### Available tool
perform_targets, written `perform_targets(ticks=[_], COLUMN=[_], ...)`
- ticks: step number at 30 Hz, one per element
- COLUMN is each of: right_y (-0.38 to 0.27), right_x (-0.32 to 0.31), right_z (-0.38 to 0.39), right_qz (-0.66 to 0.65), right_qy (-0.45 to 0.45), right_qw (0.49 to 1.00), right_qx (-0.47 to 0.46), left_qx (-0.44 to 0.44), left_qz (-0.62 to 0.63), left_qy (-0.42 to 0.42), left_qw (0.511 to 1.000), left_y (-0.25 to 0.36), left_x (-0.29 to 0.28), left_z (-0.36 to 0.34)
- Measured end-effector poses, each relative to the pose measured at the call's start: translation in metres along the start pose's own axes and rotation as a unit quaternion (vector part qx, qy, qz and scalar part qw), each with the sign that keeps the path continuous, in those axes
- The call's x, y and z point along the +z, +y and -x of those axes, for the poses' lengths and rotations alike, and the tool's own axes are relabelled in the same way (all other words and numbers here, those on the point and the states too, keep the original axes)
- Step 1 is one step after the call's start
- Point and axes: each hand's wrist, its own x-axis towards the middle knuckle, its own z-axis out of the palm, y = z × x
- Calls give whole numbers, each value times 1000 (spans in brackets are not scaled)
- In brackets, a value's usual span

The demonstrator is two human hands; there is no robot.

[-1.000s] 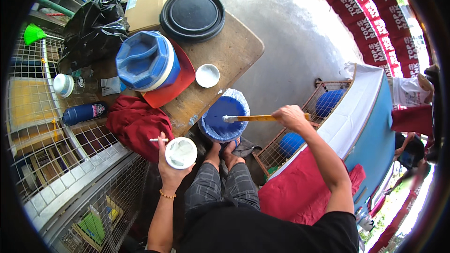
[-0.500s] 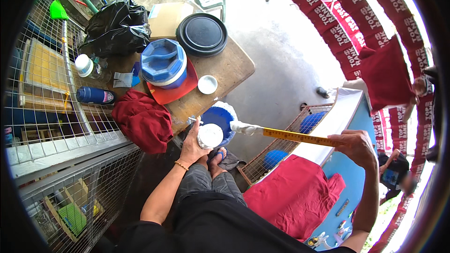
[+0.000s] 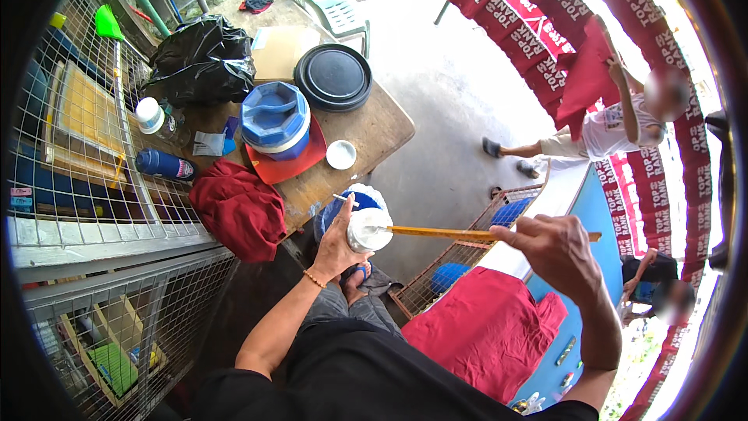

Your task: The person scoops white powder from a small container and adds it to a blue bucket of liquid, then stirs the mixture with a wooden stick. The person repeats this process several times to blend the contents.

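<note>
**Stick in a small white cup, beside a crowded table**

A worn wooden table carried a blue plastic tub on a red tray, a stack of black round lids, a small white bowl and a black plastic bag. A dark red cloth hung over its near edge, just beside a wire-mesh rack. Bare concrete floor lay open beyond the table corner.

The left hand, raised from a bent forearm, was wrapped around a small white round cup, above a blue bucket. The right hand was closed on a long yellow wooden stick, its tip in the cup.
</note>
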Motion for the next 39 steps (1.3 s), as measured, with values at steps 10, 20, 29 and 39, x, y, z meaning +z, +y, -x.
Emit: perform_targets(ticks=[10,20,29,39], right_y=[-58,-46,-49,-23], right_x=[-4,-43,-58,-21], right_z=[5,14,10,23], right_qz=[134,176,147,-19], right_qy=[-13,-23,6,66], right_qw=[984,979,989,987], right_qx=[-114,-104,-26,145], left_qx=[-40,-27,-52,-59], left_qz=[19,-23,-10,-81], left_qy=[70,95,117,178], left_qw=[997,995,992,979], left_y=[-2,-25,-54,-105], left_x=[1,-4,-13,-24], left_z=[-11,-25,-20,-8])
